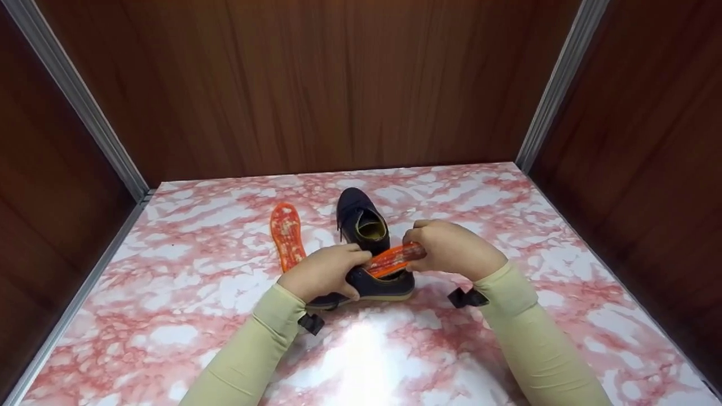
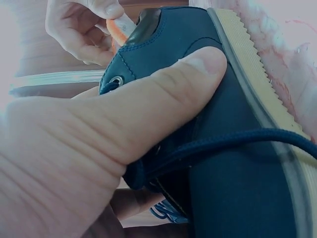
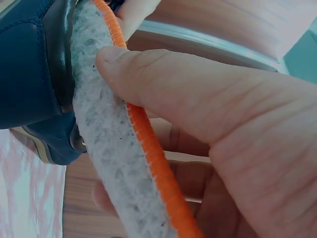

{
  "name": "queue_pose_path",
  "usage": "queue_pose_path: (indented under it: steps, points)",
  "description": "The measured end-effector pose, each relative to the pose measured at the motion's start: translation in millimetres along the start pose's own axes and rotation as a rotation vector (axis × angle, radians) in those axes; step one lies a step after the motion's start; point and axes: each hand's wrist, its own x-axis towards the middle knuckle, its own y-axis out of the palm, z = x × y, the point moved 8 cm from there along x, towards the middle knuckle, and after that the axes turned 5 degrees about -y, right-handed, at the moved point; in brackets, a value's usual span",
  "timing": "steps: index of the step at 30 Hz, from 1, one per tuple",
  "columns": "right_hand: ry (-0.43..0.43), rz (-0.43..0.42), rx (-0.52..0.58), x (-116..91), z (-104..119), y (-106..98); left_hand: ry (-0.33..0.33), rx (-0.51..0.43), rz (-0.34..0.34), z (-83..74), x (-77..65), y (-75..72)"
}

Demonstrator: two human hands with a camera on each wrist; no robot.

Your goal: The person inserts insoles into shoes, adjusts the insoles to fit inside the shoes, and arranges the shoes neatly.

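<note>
A dark blue lace-up shoe [image 1: 389, 288] with a cream sole lies across the table, toe to the left. My left hand [image 1: 326, 272] grips it round the front, the thumb pressed on its side in the left wrist view. An orange-edged insole [image 1: 391, 260] slants into the shoe's opening, its front part hidden inside. My right hand [image 1: 448, 248] pinches the insole's raised heel end. The right wrist view shows its pale grey underside [image 3: 111, 134] beneath my thumb. Just behind stands the second shoe [image 1: 361, 217], and a second orange insole [image 1: 286, 234] lies to the left.
The table [image 1: 169, 332] has a red and white marbled top. Brown wood-look panels [image 1: 338, 84] rise at the back and both sides, with metal corner posts [image 1: 555, 84] between them. A dark strap end [image 1: 467, 297] hangs from my right wrist.
</note>
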Motion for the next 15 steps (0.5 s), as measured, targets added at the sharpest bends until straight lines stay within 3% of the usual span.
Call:
queue_pose_path:
  steps: [15]
  points:
    - [-0.022,0.015,-0.017,3.9,2.0,7.4,0.023,-0.024,-0.031,-1.7,-1.4,-2.3]
